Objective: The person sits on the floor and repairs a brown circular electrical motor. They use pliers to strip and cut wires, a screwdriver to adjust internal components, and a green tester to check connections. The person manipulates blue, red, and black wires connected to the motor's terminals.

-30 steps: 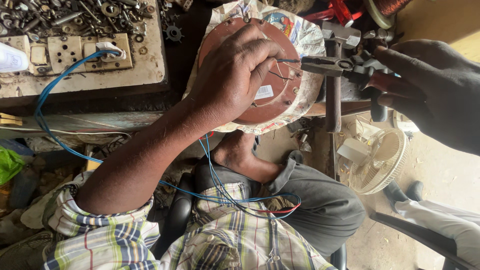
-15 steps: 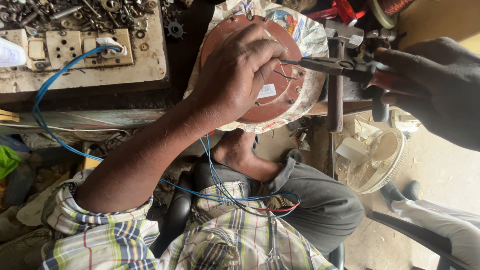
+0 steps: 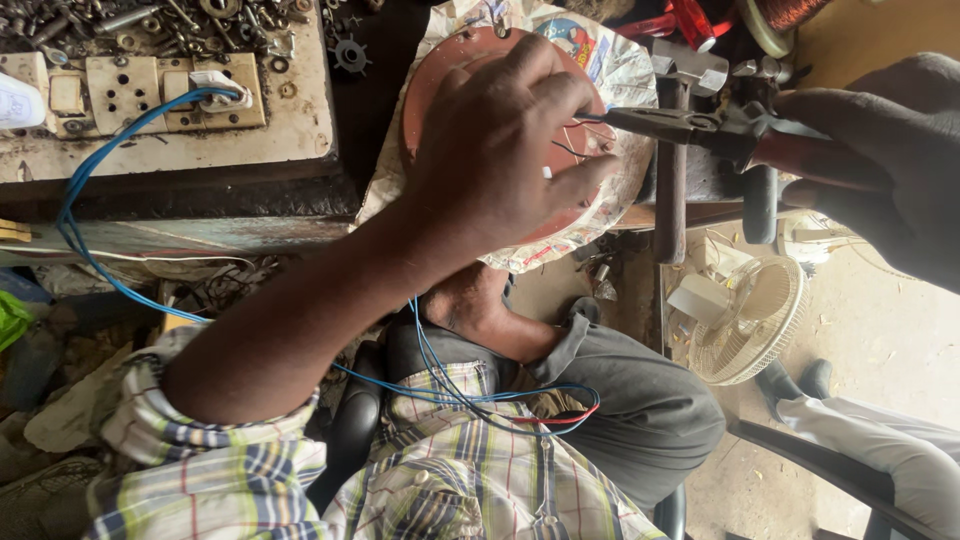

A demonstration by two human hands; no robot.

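Head view, looking down. A round reddish-brown motor housing (image 3: 470, 60) lies flat on a sheet of printed paper (image 3: 610, 60) spread over the worktop (image 3: 160, 150), near the top centre of the frame. Thin dark wires (image 3: 580, 140) cross its right-hand face.

The left hand (image 3: 500, 150) lies palm-down over the housing, its fingers (image 3: 590, 180) curled and pressing on the right part of the disc, just beside the wires; it pins the housing and encloses nothing.

The right hand (image 3: 880, 160) is wrapped tight round the red handles of long-nose pliers (image 3: 690, 125). The long axis of the pliers runs nearly level, from the right hand leftwards, and the tip meets the wires just above the left fingertips. Whether the tip has closed on a wire cannot be told. The wires thus lie to the left of the right hand and directly under the left, which is the nearer hand.

Behind the pliers a hammer (image 3: 672, 150) stands with its handle pointing down the frame. On the worktop to the left sit a cream socket board (image 3: 130, 90) with a blue cable (image 3: 100, 240) plugged in, and loose screws and nuts (image 3: 150, 20). Below, on the floor, lies a white fan guard (image 3: 750, 320).
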